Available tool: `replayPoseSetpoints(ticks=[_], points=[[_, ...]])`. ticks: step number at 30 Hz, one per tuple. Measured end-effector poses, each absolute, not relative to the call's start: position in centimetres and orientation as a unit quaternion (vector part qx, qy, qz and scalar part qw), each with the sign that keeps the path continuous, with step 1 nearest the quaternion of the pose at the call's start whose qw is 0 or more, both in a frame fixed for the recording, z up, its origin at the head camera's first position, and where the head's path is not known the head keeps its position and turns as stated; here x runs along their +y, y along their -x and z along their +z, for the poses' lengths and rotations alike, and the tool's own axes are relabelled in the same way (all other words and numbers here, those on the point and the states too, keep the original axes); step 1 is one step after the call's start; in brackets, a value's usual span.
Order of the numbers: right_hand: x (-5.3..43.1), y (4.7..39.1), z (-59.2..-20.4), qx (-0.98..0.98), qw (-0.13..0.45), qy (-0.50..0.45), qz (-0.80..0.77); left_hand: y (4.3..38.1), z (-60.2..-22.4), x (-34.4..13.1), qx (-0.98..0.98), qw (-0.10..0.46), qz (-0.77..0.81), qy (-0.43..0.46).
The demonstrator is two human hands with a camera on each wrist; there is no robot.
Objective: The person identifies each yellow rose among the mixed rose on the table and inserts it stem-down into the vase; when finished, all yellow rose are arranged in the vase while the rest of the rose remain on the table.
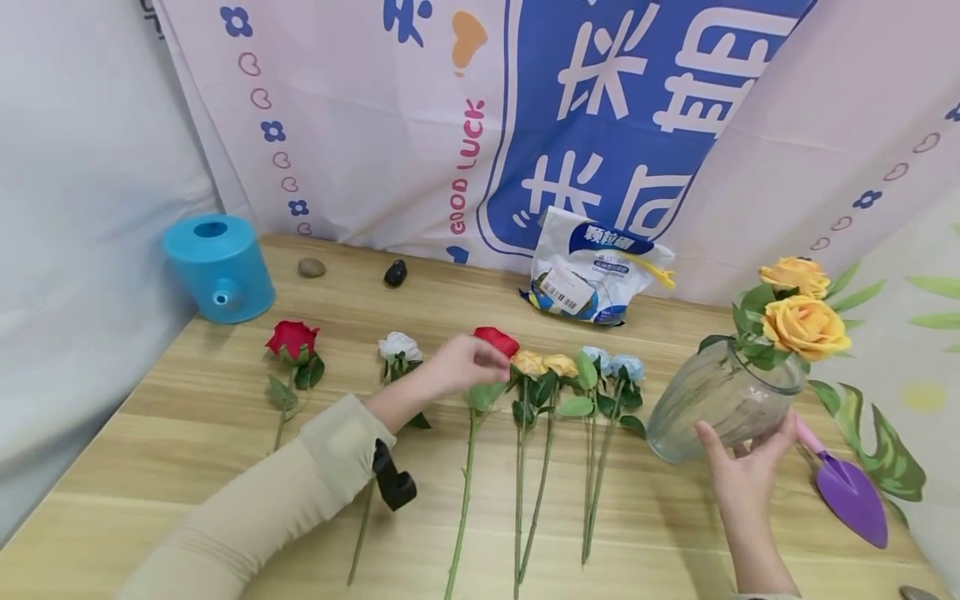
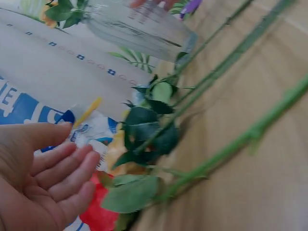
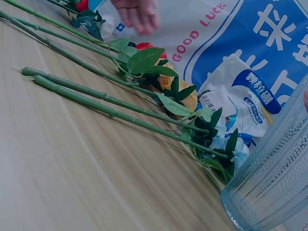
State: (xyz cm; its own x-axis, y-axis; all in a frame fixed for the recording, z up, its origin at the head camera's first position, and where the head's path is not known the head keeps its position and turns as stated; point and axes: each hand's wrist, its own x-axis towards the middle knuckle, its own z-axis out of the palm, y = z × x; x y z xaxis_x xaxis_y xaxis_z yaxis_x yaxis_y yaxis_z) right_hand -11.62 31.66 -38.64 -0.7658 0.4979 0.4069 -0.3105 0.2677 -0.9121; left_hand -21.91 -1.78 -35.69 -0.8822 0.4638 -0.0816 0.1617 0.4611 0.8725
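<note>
My right hand [image 1: 746, 483] grips a clear ribbed glass vase [image 1: 693, 408] that leans over to the right. Yellow roses [image 1: 806, 327] stick out of its mouth. In the left wrist view my left hand [image 2: 45, 178] has loosely bent fingers and holds nothing; the head view puts it just beside a red rose [image 1: 495, 340]. Right of that rose lie yellow roses [image 1: 528, 363] and light blue roses [image 1: 627, 367], their green stems pointing toward me. A white rose [image 1: 400, 345], partly behind my left arm, and another red rose [image 1: 292, 340] lie to the left.
A blue watering can [image 1: 225, 271] stands at the back left, near a brown stone [image 1: 311, 267] and a black stone [image 1: 395, 273]. A white and blue bag [image 1: 592, 271] leans against the printed cloth. At right lies a purple trowel [image 1: 851, 496].
</note>
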Motion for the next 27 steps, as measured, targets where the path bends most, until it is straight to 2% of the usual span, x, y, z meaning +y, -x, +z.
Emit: replayPoseSetpoints(ticks=[5,8,27], points=[[31.7,11.5,-38.7,-0.725,0.338,0.067,0.596,20.3,-37.3,-0.5,0.877,0.144,0.369,-0.273],[31.7,11.4,-38.7,-0.722,0.341,0.067,0.599,19.7,-37.6,0.7,0.893,0.121,0.317,-0.297],[31.7,11.6,-38.6,-0.721,0.332,0.069,0.604,19.6,-39.6,2.8,0.919,0.133,0.313,-0.197]])
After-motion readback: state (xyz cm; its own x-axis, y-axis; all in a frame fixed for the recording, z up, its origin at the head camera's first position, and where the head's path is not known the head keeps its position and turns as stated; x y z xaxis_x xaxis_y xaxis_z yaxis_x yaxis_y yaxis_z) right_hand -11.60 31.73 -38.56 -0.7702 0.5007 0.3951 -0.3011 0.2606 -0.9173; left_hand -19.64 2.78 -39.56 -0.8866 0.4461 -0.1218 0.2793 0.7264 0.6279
